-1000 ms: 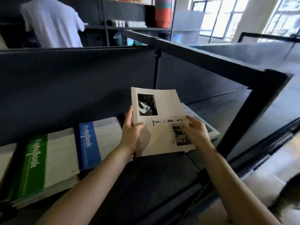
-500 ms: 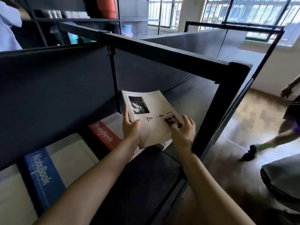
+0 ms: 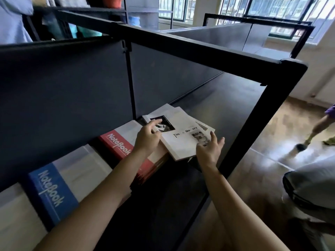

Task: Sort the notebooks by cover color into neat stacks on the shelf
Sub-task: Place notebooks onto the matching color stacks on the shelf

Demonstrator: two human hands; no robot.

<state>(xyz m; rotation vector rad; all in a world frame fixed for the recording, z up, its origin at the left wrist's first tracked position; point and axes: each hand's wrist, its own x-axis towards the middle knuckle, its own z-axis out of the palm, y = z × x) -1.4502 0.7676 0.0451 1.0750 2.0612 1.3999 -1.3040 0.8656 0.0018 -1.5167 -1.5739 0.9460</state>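
Where the black metal shelf (image 3: pixel 223 105) carries the notebooks, its board is dark and matte. It is closed at the rear by a dark back panel (image 3: pixel 63 91) and bounded above by a top rail (image 3: pixel 199 49). Barred windows (image 3: pixel 282 8) stand behind the unit. A polished wood floor (image 3: pixel 272 142) runs to the right, where another person's leg (image 3: pixel 315 129) is in stride and a grey bag (image 3: pixel 313 185) lies. A person in a light blue shirt (image 3: pixel 12 20) stands beyond the shelf at upper left.

Three groups lie flat along the board, left to right:
- blue notebook (image 3: pixel 52 192);
- red notebook (image 3: pixel 117 147), topping a stack;
- white notebook (image 3: pixel 183 142) titled "Time & Memory", resting on further white notebooks (image 3: pixel 163 110).

The top white cover sits skewed to those beneath, with its left edge over the red stack's right side.

Left hand (image 3: pixel 146 140): fingers loosely bent, grasping nothing; the forefinger reaches the black photo at the cover's upper left. Right hand (image 3: pixel 210 150): released, fingers straight and spread, tips at the cover's lower right corner. Whether they press on it cannot be told.

The white notebook's near corner projects past the stack below. The front corner post (image 3: pixel 262 127) stands just right of the right hand. Bare board extends right and rearward of the white stack.
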